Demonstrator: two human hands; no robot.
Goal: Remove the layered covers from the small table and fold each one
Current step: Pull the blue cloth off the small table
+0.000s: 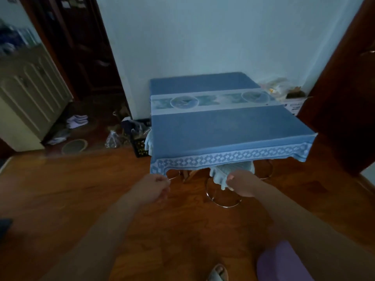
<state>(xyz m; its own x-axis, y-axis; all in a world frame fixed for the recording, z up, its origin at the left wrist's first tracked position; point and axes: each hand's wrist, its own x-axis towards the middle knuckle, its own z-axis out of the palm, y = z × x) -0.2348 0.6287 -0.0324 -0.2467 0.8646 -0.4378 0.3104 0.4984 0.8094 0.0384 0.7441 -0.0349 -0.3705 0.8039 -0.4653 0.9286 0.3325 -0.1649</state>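
Head view: a person is standing on the wooden floor facing a small table against the pale wall. A blue cover with a patterned border is lying over the tabletop, its near edge hanging at 12 o'clock from the hands. The left hand is curling its fingers just below the cover's near-left corner; whether it is pinching the hem cannot be told. The right hand is pinching a paler frilled cover hanging under the blue one. A chrome stool ring is showing beneath. At 10 o'clock, a dark doorway is standing open.
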